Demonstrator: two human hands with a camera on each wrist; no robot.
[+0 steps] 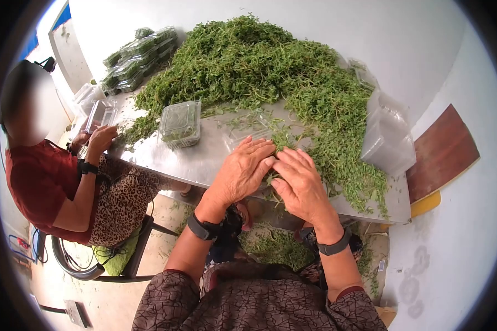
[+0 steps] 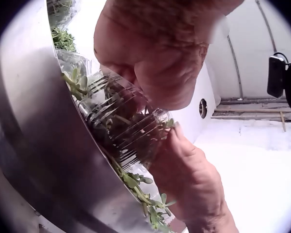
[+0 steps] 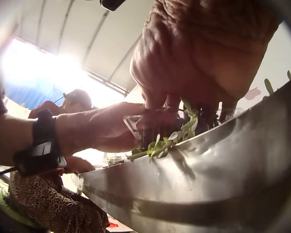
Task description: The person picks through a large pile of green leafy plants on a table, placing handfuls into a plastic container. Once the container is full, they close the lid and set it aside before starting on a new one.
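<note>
At the table's near edge, a clear plastic clamshell box [image 2: 128, 124] holds leafy green stems. My left hand [image 1: 239, 174] lies over the box from the left, its fingers stretched across the greens. From the right, my right hand [image 1: 302, 187] reaches in, fingers extended and pressing on the same greens [image 1: 281, 140]. The two hands nearly meet above the box and cover most of it in the head view. In the left wrist view, the right thumb [image 2: 177, 133] is at the box's rim. Several stems [image 3: 167, 143] hang over the metal edge.
A large heap of greens [image 1: 248, 60] spreads over the metal table [image 1: 204, 165]. A filled, closed box [image 1: 180, 124] sits to the left. Packed boxes [image 1: 141, 60] are stacked behind it, and empty boxes [image 1: 389, 135] at right. Another person [image 1: 55, 176] sits at left.
</note>
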